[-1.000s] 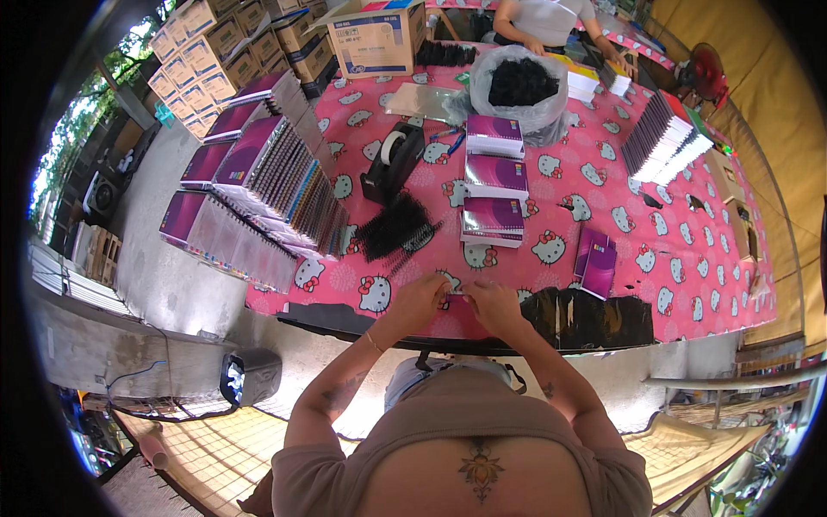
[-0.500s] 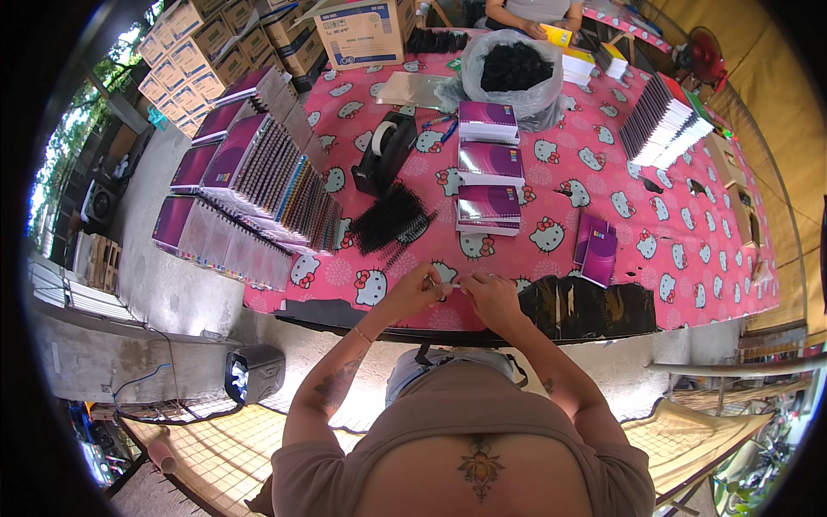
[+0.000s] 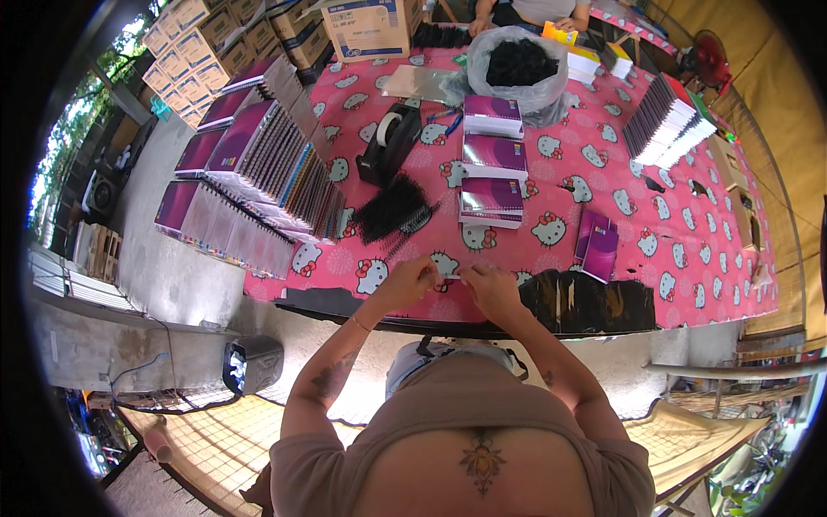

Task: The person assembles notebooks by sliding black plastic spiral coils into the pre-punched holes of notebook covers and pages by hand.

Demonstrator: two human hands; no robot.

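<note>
Slightly wider than half a second ago, the gap between the left hand (image 3: 412,283) and the right hand (image 3: 495,290) now shows more of a small pale strip (image 3: 450,277) (too small to tell what it is made of). Across the table, a co-worker's hand (image 3: 564,24) remains by a yellow booklet (image 3: 560,35), while their other hand now shows farther to the left. As I judge it, the wider gap means the strip is being drawn straight or adjusted, with the handwork unfinished.

Both hands are closed at the fingertips, each seeming to pinch one end of the strip. It lies over the near edge of the pink table cover (image 3: 543,194), nearer the person than the black coils (image 3: 392,211) and the purple notebooks (image 3: 494,157). Its long axis runs left to right, close to level and roughly along the table's near edge, one end toward each hand. Which end counts as its front, I cannot tell.
</note>
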